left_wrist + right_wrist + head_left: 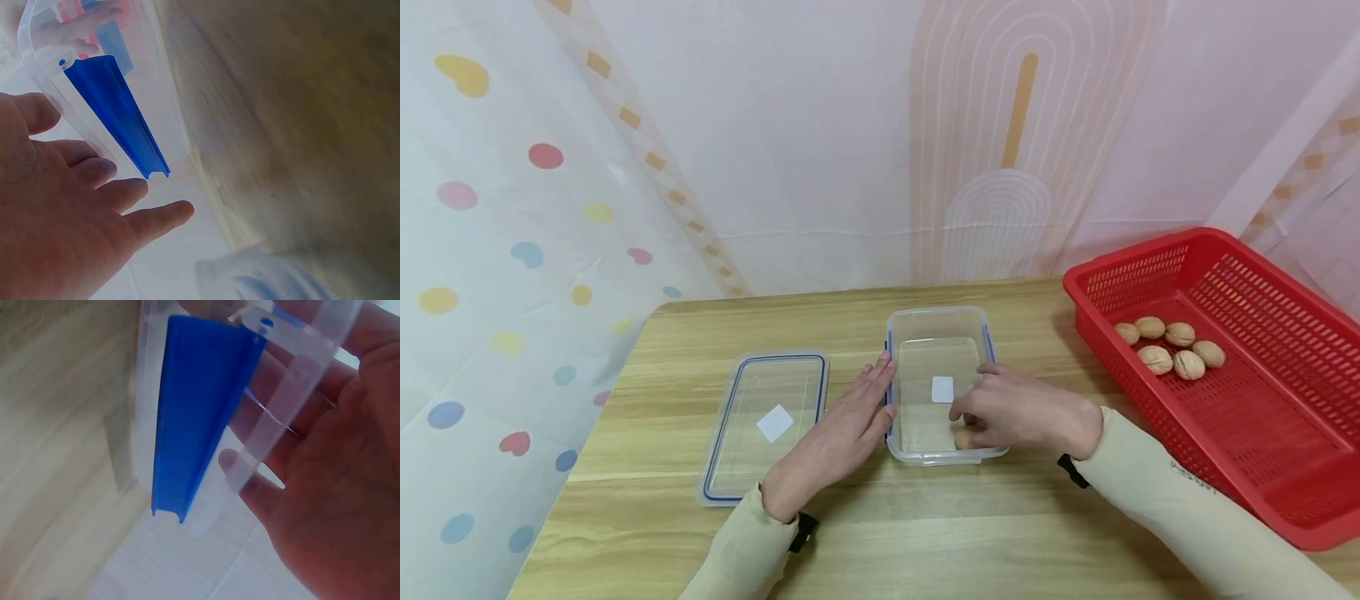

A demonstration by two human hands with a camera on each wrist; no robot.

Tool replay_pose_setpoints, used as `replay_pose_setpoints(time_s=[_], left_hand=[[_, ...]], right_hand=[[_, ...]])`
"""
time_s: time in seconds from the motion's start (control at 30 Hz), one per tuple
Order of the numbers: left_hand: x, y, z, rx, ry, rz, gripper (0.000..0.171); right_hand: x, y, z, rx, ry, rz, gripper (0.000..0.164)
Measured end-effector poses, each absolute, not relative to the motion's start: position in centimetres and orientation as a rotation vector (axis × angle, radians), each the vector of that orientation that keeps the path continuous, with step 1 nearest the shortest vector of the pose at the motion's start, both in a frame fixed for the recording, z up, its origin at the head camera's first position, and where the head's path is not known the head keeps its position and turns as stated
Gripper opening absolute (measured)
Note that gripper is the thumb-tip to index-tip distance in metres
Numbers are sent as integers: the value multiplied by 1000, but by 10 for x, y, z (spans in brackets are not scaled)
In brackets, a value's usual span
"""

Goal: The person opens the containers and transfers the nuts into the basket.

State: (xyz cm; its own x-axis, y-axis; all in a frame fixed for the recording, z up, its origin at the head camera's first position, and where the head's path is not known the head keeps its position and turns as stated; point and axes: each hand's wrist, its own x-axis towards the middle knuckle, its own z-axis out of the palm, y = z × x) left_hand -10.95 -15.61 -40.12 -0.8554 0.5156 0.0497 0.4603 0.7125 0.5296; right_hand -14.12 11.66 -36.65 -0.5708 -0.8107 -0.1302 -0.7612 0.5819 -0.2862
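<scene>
A clear plastic container [919,425] with blue side latches stands upright on the wooden table, a white square label on it. My left hand [842,433] touches its left wall with the fingers extended; the left wrist view shows them by the blue latch [115,115]. My right hand [1018,408] reaches over the right wall, and its curled fingers and thumb pinch a walnut [963,438] at the container's near right corner. In the right wrist view the container's wall and another blue latch [194,412] stand in front of the fingers, and the walnut is hidden.
A clear lid [741,433] with a blue seal and a white label lies left of the container, under the left forearm's side. On the right stands a red basket [1262,442] holding several walnuts [1180,334]. A patterned curtain [820,167] hangs behind the table.
</scene>
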Motion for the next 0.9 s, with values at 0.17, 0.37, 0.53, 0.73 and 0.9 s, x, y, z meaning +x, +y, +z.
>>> replay_pose_setpoints(time_s=[0.17,0.37,0.53,0.73,0.9], left_hand=[[-110,-156,-401,803,2811,836,60],[-109,-156,-402,786,2803,841,61],[-109,-156,-402,793,2802,839,60],[-109,-156,-401,796,2800,838,60],[-109,-156,-401,800,2801,835,60]], right_hand=[[-143,110,-374,-1364,2610,-371,28],[-145,107,-382,-1400,2634,-437,27],[-143,109,-386,-1388,2666,-416,28],[-143,110,-388,-1370,2668,-424,35],[-143,110,-388,-1382,2657,-409,39]])
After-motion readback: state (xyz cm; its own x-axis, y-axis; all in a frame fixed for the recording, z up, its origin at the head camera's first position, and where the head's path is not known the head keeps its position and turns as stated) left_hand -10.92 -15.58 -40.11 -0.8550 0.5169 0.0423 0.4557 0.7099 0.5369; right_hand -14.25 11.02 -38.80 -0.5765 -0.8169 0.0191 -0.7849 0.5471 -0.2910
